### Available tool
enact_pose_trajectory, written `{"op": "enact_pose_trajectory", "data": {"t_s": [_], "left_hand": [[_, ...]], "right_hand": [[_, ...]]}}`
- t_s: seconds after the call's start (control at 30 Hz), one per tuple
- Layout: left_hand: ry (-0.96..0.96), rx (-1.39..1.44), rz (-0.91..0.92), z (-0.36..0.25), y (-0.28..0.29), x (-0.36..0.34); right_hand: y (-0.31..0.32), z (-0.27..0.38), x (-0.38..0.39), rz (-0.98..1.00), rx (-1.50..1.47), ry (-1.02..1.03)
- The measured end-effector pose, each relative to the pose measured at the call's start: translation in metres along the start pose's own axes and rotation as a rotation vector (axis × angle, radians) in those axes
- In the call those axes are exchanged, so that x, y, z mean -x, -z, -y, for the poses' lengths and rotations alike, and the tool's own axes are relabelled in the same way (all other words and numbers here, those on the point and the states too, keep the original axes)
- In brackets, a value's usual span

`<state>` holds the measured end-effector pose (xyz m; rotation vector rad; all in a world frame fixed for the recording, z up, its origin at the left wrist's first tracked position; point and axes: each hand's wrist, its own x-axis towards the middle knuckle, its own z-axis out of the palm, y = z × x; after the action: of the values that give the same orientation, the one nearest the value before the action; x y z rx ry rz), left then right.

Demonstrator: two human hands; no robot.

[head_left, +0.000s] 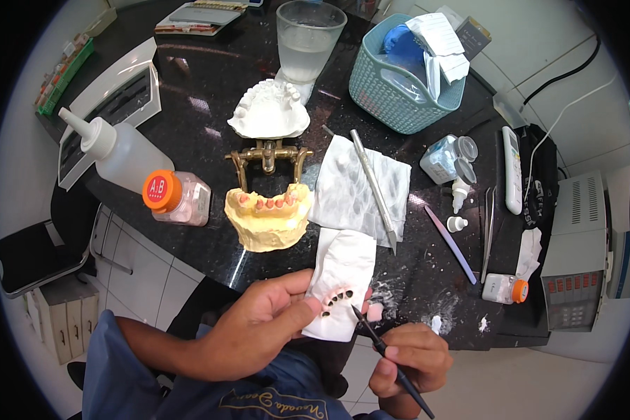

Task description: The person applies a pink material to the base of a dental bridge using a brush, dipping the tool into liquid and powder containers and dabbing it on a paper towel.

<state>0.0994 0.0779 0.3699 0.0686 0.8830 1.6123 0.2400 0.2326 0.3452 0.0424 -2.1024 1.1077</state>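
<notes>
My left hand [259, 322] holds a white paper tissue [343, 276] with a small row of dark-edged tooth pieces [337, 299] lying on it, pinched under the thumb. My right hand [409, 364] grips a thin dark brush-like tool [378, 343] like a pen, its tip touching the tissue just right of the tooth pieces. Both hands hover at the near edge of the black counter [210, 84]. Beyond them sits a yellow plaster jaw model [267, 220] in a brass articulator [267, 157], with a white plaster jaw model [269, 112] behind.
A squeeze bottle [115, 150] and an orange-capped jar [178, 197] stand at left. A metal knife [374, 189] lies on a cloth [357, 189]. A teal basket [399, 77], a glass of water [308, 42], small bottles [448, 157], tweezers [488, 231] and a grey machine [577, 252] fill the right.
</notes>
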Motion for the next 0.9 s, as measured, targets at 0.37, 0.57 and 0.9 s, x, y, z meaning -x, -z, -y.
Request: {"op": "enact_pose_trajectory", "data": {"t_s": [0.37, 0.57, 0.9], "left_hand": [[0.001, -0.045, -0.009, 0.0017, 0.0026, -0.0001], [-0.024, -0.03, 0.008, 0.0011, 0.0017, -0.0006], [-0.016, -0.041, -0.002, -0.0003, 0.0006, -0.0008]], "right_hand": [[0.0016, 0.001, -0.0006, -0.002, 0.001, -0.006], [0.001, 0.0017, 0.0001, -0.017, 0.007, -0.019], [0.001, 0.0015, 0.0007, -0.028, 0.017, -0.02]]}}
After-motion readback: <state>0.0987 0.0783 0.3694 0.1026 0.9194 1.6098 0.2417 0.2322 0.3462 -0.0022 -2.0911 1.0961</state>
